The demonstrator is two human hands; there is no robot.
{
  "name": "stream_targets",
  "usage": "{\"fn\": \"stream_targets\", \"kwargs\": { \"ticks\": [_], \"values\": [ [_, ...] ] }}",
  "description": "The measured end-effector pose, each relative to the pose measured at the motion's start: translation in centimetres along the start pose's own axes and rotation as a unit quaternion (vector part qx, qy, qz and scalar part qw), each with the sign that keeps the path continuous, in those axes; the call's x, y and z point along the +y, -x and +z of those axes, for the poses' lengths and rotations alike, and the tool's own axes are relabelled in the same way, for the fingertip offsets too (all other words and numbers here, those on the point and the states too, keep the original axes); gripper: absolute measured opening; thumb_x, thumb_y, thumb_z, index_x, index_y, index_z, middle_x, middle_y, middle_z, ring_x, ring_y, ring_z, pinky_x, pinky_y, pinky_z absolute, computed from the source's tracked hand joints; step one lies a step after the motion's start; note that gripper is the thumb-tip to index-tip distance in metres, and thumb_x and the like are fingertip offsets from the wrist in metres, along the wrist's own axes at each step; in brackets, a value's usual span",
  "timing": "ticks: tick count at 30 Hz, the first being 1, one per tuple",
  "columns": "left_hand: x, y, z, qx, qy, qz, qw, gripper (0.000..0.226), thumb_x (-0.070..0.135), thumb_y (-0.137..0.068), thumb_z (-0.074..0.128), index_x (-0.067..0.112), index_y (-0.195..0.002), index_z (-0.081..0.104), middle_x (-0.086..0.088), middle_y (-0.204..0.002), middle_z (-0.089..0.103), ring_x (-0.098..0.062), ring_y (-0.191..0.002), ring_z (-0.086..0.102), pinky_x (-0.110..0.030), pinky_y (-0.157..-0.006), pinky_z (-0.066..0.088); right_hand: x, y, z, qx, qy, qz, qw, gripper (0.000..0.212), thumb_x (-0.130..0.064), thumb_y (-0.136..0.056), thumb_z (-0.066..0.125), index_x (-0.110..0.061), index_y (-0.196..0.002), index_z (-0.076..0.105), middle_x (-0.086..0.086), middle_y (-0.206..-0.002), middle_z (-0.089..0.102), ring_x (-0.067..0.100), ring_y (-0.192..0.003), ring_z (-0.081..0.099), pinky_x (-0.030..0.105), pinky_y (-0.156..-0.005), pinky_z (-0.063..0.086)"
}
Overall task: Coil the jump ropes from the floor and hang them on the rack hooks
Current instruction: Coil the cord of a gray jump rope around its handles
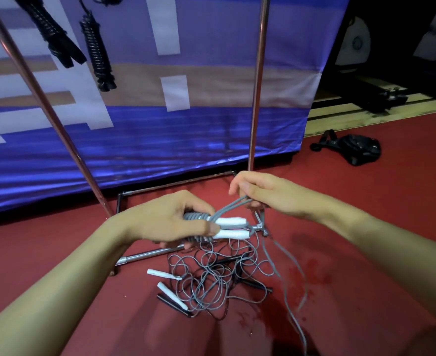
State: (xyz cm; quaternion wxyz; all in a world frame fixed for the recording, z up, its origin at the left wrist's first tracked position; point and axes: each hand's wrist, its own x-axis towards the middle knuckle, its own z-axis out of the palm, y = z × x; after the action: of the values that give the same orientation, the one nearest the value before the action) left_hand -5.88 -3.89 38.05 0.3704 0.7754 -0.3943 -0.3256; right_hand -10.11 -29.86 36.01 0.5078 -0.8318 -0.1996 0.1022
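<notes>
Grey rope (198,222), two white handles side by side, cord wound in tight turns round them; long axis left-right, handle tips pointing right. Left hand (170,222) grips the wound end, fingers curled. Right hand (263,194) pinches the loose cord, which trails down to the floor (366,201). Tangled ropes (211,281) lie on the floor below, by the rack (256,98) base: two white handles, several black. Two coiled black ropes (96,50) hang from the rack, upper left.
</notes>
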Motion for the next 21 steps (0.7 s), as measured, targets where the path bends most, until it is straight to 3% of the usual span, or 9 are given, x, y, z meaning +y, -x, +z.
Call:
{"fn": "stream_targets", "kwargs": {
  "ticks": [4,7,9,11,13,16,18,19,21],
  "values": [
    [-0.8,0.5,-0.7,0.017,0.093,0.019,0.995,0.043,0.045,-0.086,0.066,0.002,-0.088,0.067,-0.012,-0.058,0.056,-0.015,-0.032,0.039,-0.017,-0.034,0.029,0.3,0.3,-0.9,-0.02,0.005,-0.029,0.999,0.008,-0.014,-0.103,0.057,-0.006,-0.102,0.055,-0.005,-0.068,0.044,0.006,-0.059,0.036,0.017,-0.056,0.032],
    [-1.2,0.8,-0.8,0.029,0.131,0.044,0.99,0.043,0.052,-0.085,0.072,0.009,-0.089,0.07,-0.013,-0.059,0.055,-0.013,-0.031,0.038,-0.015,-0.035,0.027,0.9,-0.1,-0.2,0.009,0.015,-0.019,1.0,0.012,-0.011,-0.103,0.057,-0.011,-0.091,0.057,-0.012,-0.067,0.056,0.002,-0.059,0.048,0.014,-0.059,0.04],
    [-1.3,0.6,-0.4,0.054,0.147,0.055,0.986,0.043,0.054,-0.086,0.071,0.012,-0.091,0.069,-0.013,-0.059,0.055,-0.012,-0.032,0.038,-0.016,-0.036,0.025,1.1,-0.5,0.7,0.022,0.032,-0.011,0.999,0.02,-0.018,-0.105,0.052,-0.013,-0.087,0.059,-0.014,-0.068,0.062,0.001,-0.063,0.056,0.014,-0.064,0.045],
    [-1.2,0.3,-0.2,0.086,0.156,0.06,0.982,0.036,0.048,-0.089,0.065,0.013,-0.094,0.069,-0.013,-0.06,0.054,-0.012,-0.032,0.036,-0.016,-0.036,0.022,1.0,-0.8,1.5,0.027,0.044,0.002,0.999,0.029,-0.035,-0.104,0.047,-0.019,-0.085,0.062,-0.002,-0.072,0.065,0.007,-0.07,0.06,0.025,-0.07,0.052],
    [-0.9,0.1,0.0,0.108,0.167,0.064,0.978,0.038,0.045,-0.091,0.061,0.009,-0.101,0.064,-0.013,-0.06,0.053,-0.013,-0.033,0.034,-0.016,-0.036,0.021,1.0,-1.1,2.1,0.039,0.05,0.027,0.998,0.038,-0.041,-0.107,0.042,-0.017,-0.09,0.066,0.0,-0.068,0.062,0.003,-0.065,0.057,0.03,-0.066,0.053],
    [-0.3,-0.1,0.1,0.153,0.181,0.049,0.97,0.028,0.034,-0.097,0.057,0.016,-0.117,0.054,-0.012,-0.063,0.054,-0.013,-0.035,0.032,-0.016,-0.037,0.023,1.2,-1.5,2.6,0.085,0.072,0.035,0.993,0.032,-0.036,-0.11,0.039,-0.015,-0.108,0.063,-0.019,-0.059,0.048,-0.002,-0.054,0.048,0.015,-0.061,0.042],
    [0.1,-0.2,0.0,0.192,0.179,0.039,0.964,0.027,0.024,-0.106,0.049,0.029,-0.132,0.055,-0.012,-0.065,0.054,-0.014,-0.037,0.032,-0.017,-0.038,0.023,1.2,-1.4,2.5,0.104,0.078,0.018,0.991,0.015,-0.037,-0.108,0.047,-0.024,-0.111,0.052,-0.015,-0.068,0.055,0.001,-0.059,0.053,0.027,-0.071,0.054],
    [0.1,-0.2,-0.1,0.206,0.176,0.039,0.962,0.031,0.022,-0.108,0.047,0.034,-0.134,0.057,-0.012,-0.066,0.053,-0.015,-0.038,0.032,-0.019,-0.039,0.023,1.2,-1.3,2.3,0.112,0.105,0.005,0.988,0.012,-0.037,-0.105,0.052,-0.026,-0.108,0.048,-0.01,-0.075,0.058,0.005,-0.064,0.055,0.031,-0.076,0.053],
    [0.1,-0.3,-0.1,0.229,0.182,0.043,0.955,0.021,0.029,-0.105,0.05,0.031,-0.12,0.065,-0.011,-0.066,0.054,-0.015,-0.037,0.033,-0.02,-0.04,0.024,0.9,-1.0,2.1,0.119,0.173,-0.04,0.977,0.017,-0.032,-0.101,0.063,-0.024,-0.105,0.049,-0.01,-0.081,0.058,0.005,-0.071,0.053,0.025,-0.072,0.044]
  ]
}}
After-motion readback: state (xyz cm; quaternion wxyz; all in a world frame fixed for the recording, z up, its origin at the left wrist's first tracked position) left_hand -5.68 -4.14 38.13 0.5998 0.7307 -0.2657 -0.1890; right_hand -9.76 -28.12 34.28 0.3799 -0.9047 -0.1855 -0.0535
